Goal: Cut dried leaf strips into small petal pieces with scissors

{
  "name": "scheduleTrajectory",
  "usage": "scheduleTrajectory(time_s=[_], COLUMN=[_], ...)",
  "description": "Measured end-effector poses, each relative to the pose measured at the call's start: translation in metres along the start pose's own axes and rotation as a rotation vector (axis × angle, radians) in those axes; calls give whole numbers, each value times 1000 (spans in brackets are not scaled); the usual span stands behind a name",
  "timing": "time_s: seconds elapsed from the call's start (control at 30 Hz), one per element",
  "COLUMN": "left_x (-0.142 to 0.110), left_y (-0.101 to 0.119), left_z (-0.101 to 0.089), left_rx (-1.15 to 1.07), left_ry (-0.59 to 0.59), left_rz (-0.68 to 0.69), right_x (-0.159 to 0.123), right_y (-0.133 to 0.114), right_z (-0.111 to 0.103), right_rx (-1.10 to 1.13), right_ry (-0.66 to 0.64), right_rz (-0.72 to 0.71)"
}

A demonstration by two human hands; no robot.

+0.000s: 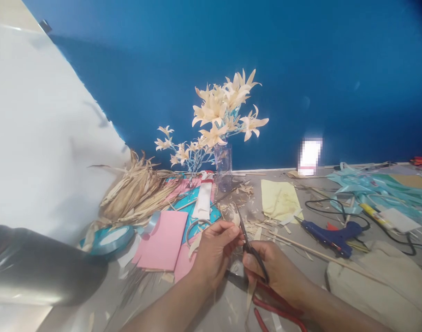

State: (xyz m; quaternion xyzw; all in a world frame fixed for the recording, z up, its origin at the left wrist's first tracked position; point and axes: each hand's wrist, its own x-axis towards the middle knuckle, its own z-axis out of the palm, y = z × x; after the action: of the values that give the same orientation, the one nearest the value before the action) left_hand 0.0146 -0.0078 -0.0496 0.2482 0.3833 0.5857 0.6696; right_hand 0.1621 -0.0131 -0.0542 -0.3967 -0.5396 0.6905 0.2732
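My right hand (pixel 266 267) is closed around the handles of dark scissors (pixel 246 233), whose blades point up and away from me. Beside the blades, my left hand (pixel 217 246) pinches a small pale strip of dried husk (pixel 236 218) between thumb and fingers. The blades are right against this strip; whether they are cutting into it I cannot tell. Pale offcuts (pixel 255 230) lie on the table around both hands. Beneath my right wrist rest red-handled pliers (pixel 278 313), partly hidden by it.
Cream flowers (pixel 228 101) stand in a clear vase (pixel 223 168) before the blue wall. Dried husks (pixel 127 196), pink sheets (pixel 164 240) and blue ribbon rolls (pixel 109 240) lie left. Rightward are a yellow sheet (pixel 282 199), a blue glue gun (pixel 330 235) with its cord, and a thin stick (pixel 321 253).
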Motion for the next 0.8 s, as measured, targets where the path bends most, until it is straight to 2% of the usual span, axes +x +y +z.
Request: scheduleTrajectory(time_s=[0.2,0.47,0.63,0.8], left_x=[-1,-3,-1,6], left_y=[1,8,11,20], left_z=[1,2,-5,-13], left_rx=[-10,-21,54,110], left_ry=[-2,-13,-134,-275], left_rz=[2,-2,-22,-30], right_x=[2,3,2,-1], right_y=[6,15,8,-1], right_z=[-1,-4,-8,-19], right_rx=[8,26,82,44], right_ry=[16,-43,-77,-238], right_rz=[7,8,-88,-86])
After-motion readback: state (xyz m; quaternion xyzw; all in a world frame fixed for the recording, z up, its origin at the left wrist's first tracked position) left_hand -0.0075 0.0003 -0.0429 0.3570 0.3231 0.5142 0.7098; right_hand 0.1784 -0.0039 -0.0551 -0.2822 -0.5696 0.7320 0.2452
